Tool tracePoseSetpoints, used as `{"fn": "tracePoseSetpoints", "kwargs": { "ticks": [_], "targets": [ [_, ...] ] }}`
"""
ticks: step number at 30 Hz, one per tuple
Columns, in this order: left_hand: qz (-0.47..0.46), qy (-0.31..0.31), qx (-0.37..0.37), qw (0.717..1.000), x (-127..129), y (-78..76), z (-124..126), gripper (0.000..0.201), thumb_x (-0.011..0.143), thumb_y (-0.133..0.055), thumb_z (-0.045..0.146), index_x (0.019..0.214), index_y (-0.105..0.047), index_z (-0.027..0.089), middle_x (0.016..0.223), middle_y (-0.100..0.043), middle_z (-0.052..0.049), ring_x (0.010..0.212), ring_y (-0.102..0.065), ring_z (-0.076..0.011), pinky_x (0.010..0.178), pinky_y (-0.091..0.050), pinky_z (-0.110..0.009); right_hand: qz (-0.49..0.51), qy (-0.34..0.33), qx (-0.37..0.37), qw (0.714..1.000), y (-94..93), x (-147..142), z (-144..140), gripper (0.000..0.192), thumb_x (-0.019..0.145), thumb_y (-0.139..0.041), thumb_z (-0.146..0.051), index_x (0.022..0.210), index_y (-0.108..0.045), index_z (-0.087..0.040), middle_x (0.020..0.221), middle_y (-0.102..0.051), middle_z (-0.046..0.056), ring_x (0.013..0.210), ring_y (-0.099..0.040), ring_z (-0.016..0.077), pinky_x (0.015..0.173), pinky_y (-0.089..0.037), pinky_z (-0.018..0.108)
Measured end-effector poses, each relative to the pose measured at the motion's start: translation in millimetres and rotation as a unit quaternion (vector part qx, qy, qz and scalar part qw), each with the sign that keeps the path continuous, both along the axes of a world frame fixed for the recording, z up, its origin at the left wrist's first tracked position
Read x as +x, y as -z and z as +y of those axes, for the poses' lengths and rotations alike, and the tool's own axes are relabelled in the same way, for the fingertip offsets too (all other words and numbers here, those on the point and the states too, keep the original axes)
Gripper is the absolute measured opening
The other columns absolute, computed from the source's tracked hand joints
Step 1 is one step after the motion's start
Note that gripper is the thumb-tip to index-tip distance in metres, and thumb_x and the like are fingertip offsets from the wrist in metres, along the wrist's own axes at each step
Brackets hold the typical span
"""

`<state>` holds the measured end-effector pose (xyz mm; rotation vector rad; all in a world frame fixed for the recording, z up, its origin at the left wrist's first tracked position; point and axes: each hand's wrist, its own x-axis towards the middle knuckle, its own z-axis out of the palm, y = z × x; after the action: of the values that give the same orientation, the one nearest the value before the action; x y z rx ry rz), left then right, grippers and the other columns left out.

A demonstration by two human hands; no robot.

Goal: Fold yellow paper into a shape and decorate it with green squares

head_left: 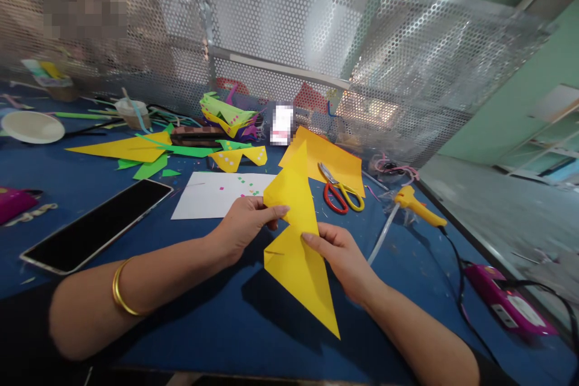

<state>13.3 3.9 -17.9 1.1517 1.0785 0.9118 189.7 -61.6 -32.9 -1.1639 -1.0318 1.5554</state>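
Observation:
Between my two hands is a yellow paper cutout (302,199), raised above the blue table, with pointed ends at top and bottom and a notch on its left side. My left hand (246,223) pinches it just above the notch, thumb on the front. Lower on the right edge, my right hand (341,253) grips it with the thumb across its face. A short dark line or slit shows near the lower left corner. Behind the cutout lie a white paper sheet (194,196) with tiny coloured bits and scissors (337,187) with one red and one yellow handle.
A yellow glue gun (418,205) and a magenta power strip (509,301) with cables sit at right. At left lies a dark-screened phone (99,226). Farther back are yellow paper glasses (237,158), green scraps (151,167), an orange sheet (353,172) and a perforated metal screen (280,18).

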Motion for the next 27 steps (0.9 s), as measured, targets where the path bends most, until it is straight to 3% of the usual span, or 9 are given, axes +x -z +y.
{"fn": "tracePoseSetpoints", "kwargs": {
  "ticks": [4,9,16,21,27],
  "targets": [
    [-0.006,0.018,-0.044,0.999,1.2,2.1,0.8,0.03,0.063,-0.081,0.045,0.069,-0.074,0.016,0.067,-0.07,-0.005,0.065,-0.058,-0.0152,0.067,-0.044,-0.028,0.001,0.012,0.013,1.0,-1.5,0.5,0.8,0.038,0.072,-0.079,-0.047,0.098,-0.075,-0.02,0.089,-0.077,0.005,0.081,-0.072,0.0243,0.082,-0.054,0.039],
    [0.001,0.035,-0.083,0.996,2.6,1.2,-0.8,0.033,0.057,-0.085,0.042,0.068,-0.072,0.014,0.073,-0.073,-0.008,0.069,-0.064,-0.019,0.068,-0.048,-0.031,-0.009,-0.02,0.04,0.999,0.7,-2.1,1.4,0.035,0.073,-0.078,-0.048,0.092,-0.073,-0.02,0.087,-0.075,0.003,0.078,-0.069,0.0218,0.081,-0.053,0.037],
    [0.0,0.057,-0.082,0.995,1.5,-0.7,-0.6,0.034,0.058,-0.084,0.041,0.073,-0.071,0.014,0.079,-0.075,-0.009,0.071,-0.067,-0.0202,0.069,-0.05,-0.032,-0.09,0.044,0.083,0.992,5.2,3.4,4.1,0.036,0.076,-0.073,-0.051,0.065,-0.06,-0.019,0.061,-0.058,-0.002,0.058,-0.053,0.0127,0.06,-0.045,0.027],
    [0.004,0.066,-0.059,0.996,1.7,0.0,-1.8,0.034,0.064,-0.08,0.045,0.072,-0.069,0.014,0.076,-0.073,-0.007,0.071,-0.065,-0.0179,0.068,-0.048,-0.028,-0.113,0.06,0.102,0.987,6.8,3.9,4.1,0.036,0.078,-0.07,-0.05,0.066,-0.06,-0.018,0.058,-0.055,-0.003,0.057,-0.051,0.0117,0.057,-0.043,0.025],
    [0.037,0.06,-0.069,0.995,0.6,-5.0,1.2,0.026,0.073,-0.072,0.041,0.076,-0.064,0.017,0.069,-0.07,-0.003,0.058,-0.062,-0.0156,0.058,-0.046,-0.028,-0.122,0.018,0.118,0.985,-0.5,3.0,4.8,0.032,0.079,-0.069,-0.049,0.074,-0.061,-0.018,0.065,-0.062,-0.001,0.06,-0.058,0.0128,0.059,-0.048,0.026]
  ]
}}
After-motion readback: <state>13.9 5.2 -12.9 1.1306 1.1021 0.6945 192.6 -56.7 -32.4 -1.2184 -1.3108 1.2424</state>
